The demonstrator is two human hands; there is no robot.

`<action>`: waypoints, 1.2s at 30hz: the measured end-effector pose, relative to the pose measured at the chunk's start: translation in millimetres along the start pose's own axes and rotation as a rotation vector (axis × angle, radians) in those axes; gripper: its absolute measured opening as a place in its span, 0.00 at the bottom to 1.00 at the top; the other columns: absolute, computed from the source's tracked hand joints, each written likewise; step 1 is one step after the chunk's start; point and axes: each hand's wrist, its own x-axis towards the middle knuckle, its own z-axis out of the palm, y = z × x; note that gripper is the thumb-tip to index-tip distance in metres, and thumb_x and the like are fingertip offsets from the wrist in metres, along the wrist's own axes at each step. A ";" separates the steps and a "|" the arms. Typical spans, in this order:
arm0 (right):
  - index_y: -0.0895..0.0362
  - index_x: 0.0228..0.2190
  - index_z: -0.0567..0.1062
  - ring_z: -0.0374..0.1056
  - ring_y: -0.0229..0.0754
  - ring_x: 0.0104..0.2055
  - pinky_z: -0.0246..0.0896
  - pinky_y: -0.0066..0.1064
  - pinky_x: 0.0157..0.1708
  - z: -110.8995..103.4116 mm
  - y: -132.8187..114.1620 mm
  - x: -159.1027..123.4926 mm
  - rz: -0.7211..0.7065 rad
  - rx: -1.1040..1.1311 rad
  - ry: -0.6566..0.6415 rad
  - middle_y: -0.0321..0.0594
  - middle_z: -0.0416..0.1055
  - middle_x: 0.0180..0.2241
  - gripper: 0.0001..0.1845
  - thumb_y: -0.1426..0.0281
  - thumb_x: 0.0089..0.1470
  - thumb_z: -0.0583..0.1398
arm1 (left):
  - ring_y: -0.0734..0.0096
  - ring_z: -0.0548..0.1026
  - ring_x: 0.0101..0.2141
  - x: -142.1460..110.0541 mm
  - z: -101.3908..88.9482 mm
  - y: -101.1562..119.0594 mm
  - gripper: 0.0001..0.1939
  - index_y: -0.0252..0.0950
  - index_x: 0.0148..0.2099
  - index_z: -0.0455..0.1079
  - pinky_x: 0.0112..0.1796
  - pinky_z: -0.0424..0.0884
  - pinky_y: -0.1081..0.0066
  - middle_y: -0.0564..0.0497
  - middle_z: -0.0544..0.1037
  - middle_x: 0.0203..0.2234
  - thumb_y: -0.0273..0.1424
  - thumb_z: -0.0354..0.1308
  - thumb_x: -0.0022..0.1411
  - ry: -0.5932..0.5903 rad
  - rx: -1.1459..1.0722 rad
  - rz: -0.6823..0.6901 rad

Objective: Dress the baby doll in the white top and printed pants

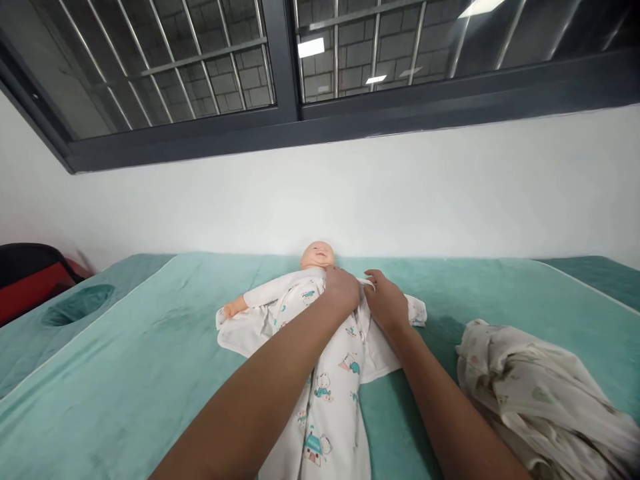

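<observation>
A baby doll lies on its back, head toward the wall, with a white printed baby outfit spread over and under its body. One doll hand shows at the left, past a plain white sleeve. My left hand is curled over the outfit just below the doll's chin, its fingertips mostly hidden. Close beside it, my right hand pinches the white edge of the outfit near the doll's shoulder. The printed sleeve end lies flat beyond my right hand. The doll's other arm is hidden.
A crumpled pale printed cloth lies at the right on the green padded bed. The bed has a round hole at the left, near a red and black item. A white wall and barred window stand behind.
</observation>
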 end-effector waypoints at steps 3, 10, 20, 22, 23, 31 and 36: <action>0.49 0.48 0.67 0.70 0.47 0.43 0.58 0.35 0.38 0.9 2.9 0.2 -0.027 0.162 0.069 0.35 0.74 0.46 0.24 0.76 0.49 0.51 | 0.49 0.70 0.49 -6.5 -0.1 -3.0 0.23 0.32 0.52 0.69 0.48 0.62 0.58 0.34 0.74 0.47 0.33 0.60 0.53 0.010 0.022 -0.012; 0.53 0.37 0.73 0.70 0.44 0.37 0.61 0.37 0.41 3.5 9.9 7.7 0.068 0.692 0.193 0.36 0.76 0.37 0.22 0.78 0.37 0.53 | 0.48 0.72 0.47 -31.4 -18.8 -38.4 0.21 0.32 0.51 0.67 0.43 0.67 0.57 0.35 0.73 0.46 0.31 0.55 0.55 0.011 0.042 -0.036; 0.56 0.28 0.72 0.69 0.39 0.27 0.63 0.27 0.24 6.5 27.5 16.2 0.423 1.161 0.298 0.37 0.75 0.28 0.18 0.75 0.29 0.52 | 0.49 0.71 0.47 -47.9 -41.7 -54.9 0.20 0.33 0.53 0.63 0.42 0.68 0.58 0.36 0.72 0.47 0.27 0.51 0.56 0.082 0.035 -0.111; 0.57 0.27 0.72 0.67 0.37 0.24 0.60 0.25 0.20 7.3 29.2 16.8 0.455 1.195 0.277 0.35 0.73 0.25 0.17 0.75 0.28 0.54 | 0.49 0.72 0.46 -47.0 -39.7 -54.9 0.20 0.33 0.53 0.63 0.41 0.69 0.58 0.37 0.72 0.46 0.27 0.50 0.56 0.093 0.024 -0.118; 0.56 0.27 0.72 0.67 0.37 0.23 0.60 0.25 0.19 7.5 29.6 17.6 0.463 1.209 0.265 0.35 0.72 0.23 0.17 0.75 0.28 0.54 | 0.49 0.72 0.46 -45.9 -37.8 -54.3 0.21 0.33 0.53 0.63 0.41 0.69 0.58 0.37 0.72 0.46 0.27 0.51 0.56 0.094 0.018 -0.117; 0.53 0.26 0.64 0.68 0.39 0.25 0.67 0.33 0.26 -3.0 36.5 27.3 0.417 1.236 0.318 0.35 0.70 0.24 0.08 0.69 0.37 0.57 | 0.52 0.71 0.47 -41.0 -13.0 -35.0 0.16 0.34 0.48 0.67 0.46 0.66 0.57 0.41 0.74 0.45 0.31 0.54 0.58 0.103 -0.067 -0.040; 0.54 0.28 0.69 0.70 0.44 0.37 0.65 0.38 0.39 -9.6 23.4 21.2 0.310 1.078 0.377 0.39 0.73 0.31 0.08 0.69 0.39 0.57 | 0.59 0.69 0.50 -72.6 3.5 -62.2 0.17 0.38 0.51 0.66 0.49 0.64 0.62 0.45 0.73 0.48 0.37 0.43 0.67 0.319 -0.292 -0.074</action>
